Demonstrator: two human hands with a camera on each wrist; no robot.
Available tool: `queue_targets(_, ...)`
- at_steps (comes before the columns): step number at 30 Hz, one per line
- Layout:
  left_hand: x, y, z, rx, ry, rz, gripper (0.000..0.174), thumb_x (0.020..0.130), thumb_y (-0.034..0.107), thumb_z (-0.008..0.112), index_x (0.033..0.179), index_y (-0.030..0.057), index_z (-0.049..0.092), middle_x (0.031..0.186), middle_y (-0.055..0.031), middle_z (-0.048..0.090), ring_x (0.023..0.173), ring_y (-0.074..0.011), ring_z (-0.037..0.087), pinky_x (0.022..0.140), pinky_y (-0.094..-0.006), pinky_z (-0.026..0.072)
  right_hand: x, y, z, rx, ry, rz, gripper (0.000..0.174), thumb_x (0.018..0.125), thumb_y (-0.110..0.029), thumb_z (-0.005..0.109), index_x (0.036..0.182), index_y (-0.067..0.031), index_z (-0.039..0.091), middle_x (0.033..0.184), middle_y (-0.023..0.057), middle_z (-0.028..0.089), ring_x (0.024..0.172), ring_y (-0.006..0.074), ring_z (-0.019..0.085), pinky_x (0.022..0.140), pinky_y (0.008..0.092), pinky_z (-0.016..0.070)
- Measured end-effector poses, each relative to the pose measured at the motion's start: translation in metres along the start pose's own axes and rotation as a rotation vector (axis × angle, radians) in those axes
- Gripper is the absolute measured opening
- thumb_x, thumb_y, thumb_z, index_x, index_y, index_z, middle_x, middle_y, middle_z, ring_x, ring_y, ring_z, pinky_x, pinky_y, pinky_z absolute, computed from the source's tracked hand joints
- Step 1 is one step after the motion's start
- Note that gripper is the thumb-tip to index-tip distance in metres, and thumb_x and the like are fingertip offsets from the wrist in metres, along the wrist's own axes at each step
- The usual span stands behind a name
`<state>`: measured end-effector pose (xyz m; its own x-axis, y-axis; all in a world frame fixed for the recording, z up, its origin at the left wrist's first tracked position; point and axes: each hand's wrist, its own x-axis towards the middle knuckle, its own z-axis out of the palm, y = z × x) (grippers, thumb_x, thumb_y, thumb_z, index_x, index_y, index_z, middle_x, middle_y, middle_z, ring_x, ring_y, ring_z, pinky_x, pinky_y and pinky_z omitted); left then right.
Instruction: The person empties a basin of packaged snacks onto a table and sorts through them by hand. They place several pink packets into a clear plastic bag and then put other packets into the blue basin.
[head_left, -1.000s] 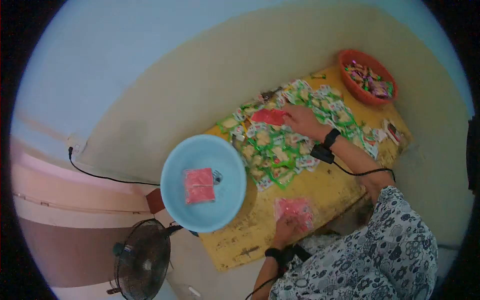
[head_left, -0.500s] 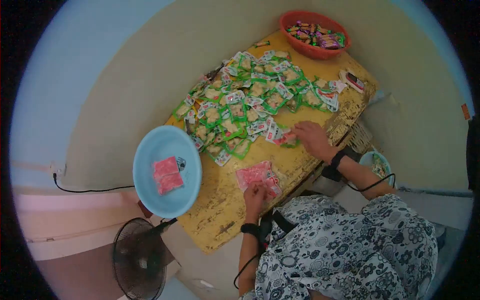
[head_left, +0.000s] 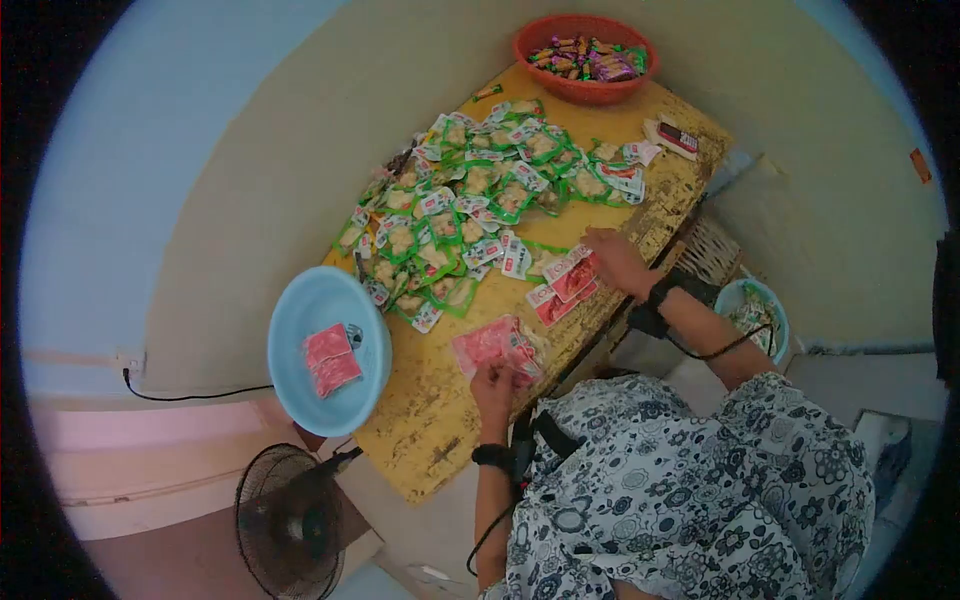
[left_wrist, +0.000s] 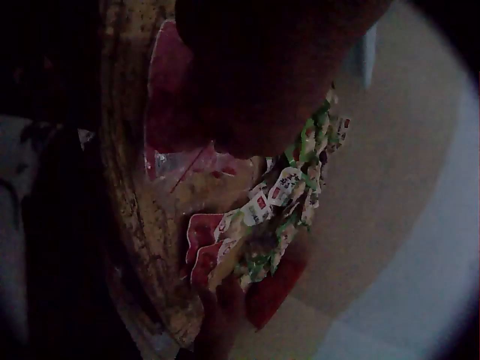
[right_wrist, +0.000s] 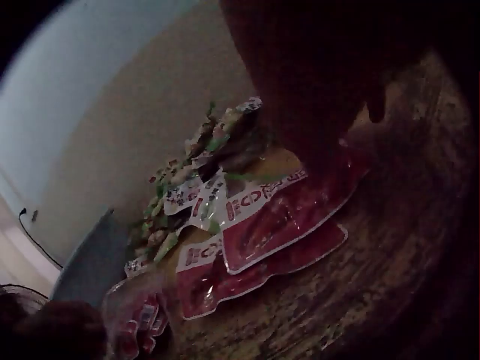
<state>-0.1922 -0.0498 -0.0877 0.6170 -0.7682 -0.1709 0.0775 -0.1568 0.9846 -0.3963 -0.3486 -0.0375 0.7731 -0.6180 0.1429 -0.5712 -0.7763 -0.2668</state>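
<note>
My left hand (head_left: 492, 392) pinches the near edge of a clear plastic bag (head_left: 478, 345) with pink-red packets inside, lying by the table's front edge. To its right, my right hand (head_left: 620, 264) holds the end of a red-and-white snack packet (right_wrist: 281, 229). A second red packet (right_wrist: 214, 289) lies partly under that one, the two fanned out on the wood. Behind them spreads a heap of green-edged snack packets (head_left: 475, 180). Both wrist views are dark, and the left hand covers much of the bag in the left one.
A light blue basin (head_left: 288, 320) with two pink packs stands at the table's left end. At the far end sits a red basket (head_left: 590, 92) of wrapped sweets, with a phone (head_left: 678, 137) nearer. A fan (head_left: 290, 525) and a small bucket (head_left: 778, 320) are beside the yellow table (head_left: 410, 440).
My right hand has come from over the green heap, with a red packet, to the table's near side, where two red packets now show. My left hand stays at the bag. The head view has shifted.
</note>
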Motion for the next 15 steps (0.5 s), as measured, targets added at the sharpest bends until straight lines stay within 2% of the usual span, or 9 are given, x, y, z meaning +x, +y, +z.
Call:
queue_targets(2,-0.001,0.000,-0.002,0.001,-0.023,-0.007,0.019,0.092,0.019,0.068,0.093,0.0008,0.065,0.078,-0.0067,0.068,0.066,-0.0126,0.064,0.059,-0.0274,0.0507,0.004,-0.002,0.000,-0.024,-0.001,-0.009,0.062,0.079,-0.008,0.068,0.138,-0.0120,0.048,0.140,0.0204,0.048,0.130,0.0399,0.045,0.106,0.0456,0.0421)
queue_targets(6,0.002,0.007,-0.003,0.091,-0.020,-0.088,0.026,0.090,0.026,0.073,0.091,0.0007,0.065,0.081,-0.0084,0.071,0.070,-0.0137,0.066,0.062,-0.0275,0.0513,0.029,-0.001,0.001,-0.171,-0.183,-0.022,0.068,0.075,-0.008,0.071,0.139,-0.0120,0.047,0.141,0.0214,0.047,0.130,0.0405,0.045,0.104,0.0472,0.0440)
queue_targets(8,0.002,0.004,0.000,0.298,0.039,-0.003,0.036,0.086,0.035,0.075,0.092,0.0011,0.067,0.080,-0.0102,0.071,0.071,-0.0172,0.068,0.063,-0.0305,0.0520,0.033,-0.001,0.003,-0.232,-0.250,0.037,0.076,0.072,-0.010,0.075,0.141,-0.0112,0.044,0.141,0.0219,0.048,0.131,0.0397,0.044,0.102,0.0492,0.0450)
queue_targets(9,0.003,0.002,0.001,0.399,0.068,0.040,0.040,0.084,0.040,0.076,0.092,0.0013,0.067,0.079,-0.0110,0.071,0.071,-0.0189,0.069,0.063,-0.0320,0.0524,0.033,0.005,0.012,-0.208,-0.169,0.028,0.073,0.072,-0.012,0.076,0.139,-0.0104,0.046,0.137,0.0214,0.051,0.129,0.0396,0.046,0.100,0.0485,0.0460)
queue_targets(11,-0.001,0.010,0.002,0.396,0.060,-0.003,0.045,0.083,0.045,0.075,0.091,0.0014,0.067,0.079,-0.0109,0.071,0.073,-0.0211,0.069,0.066,-0.0340,0.0526,0.030,0.024,0.035,-0.166,-0.006,0.006,0.069,0.072,-0.016,0.078,0.134,-0.0090,0.050,0.129,0.0205,0.056,0.123,0.0394,0.051,0.097,0.0471,0.0480)
queue_targets(14,-0.001,0.019,0.005,0.470,0.073,-0.007,0.045,0.083,0.046,0.074,0.091,0.0025,0.067,0.079,-0.0104,0.071,0.073,-0.0229,0.069,0.067,-0.0356,0.0526,0.015,0.014,0.008,0.229,-0.034,0.168,0.055,0.074,-0.019,0.078,0.123,-0.0055,0.056,0.115,0.0170,0.062,0.109,0.0339,0.060,0.089,0.0433,0.0501)
queue_targets(15,-0.001,0.020,0.006,0.507,0.080,0.000,0.044,0.084,0.046,0.073,0.091,0.0029,0.067,0.079,-0.0102,0.071,0.073,-0.0232,0.069,0.066,-0.0358,0.0526,0.011,0.014,0.004,0.353,-0.023,0.127,0.049,0.076,-0.018,0.078,0.119,-0.0045,0.057,0.109,0.0139,0.064,0.102,0.0294,0.062,0.086,0.0414,0.0505)
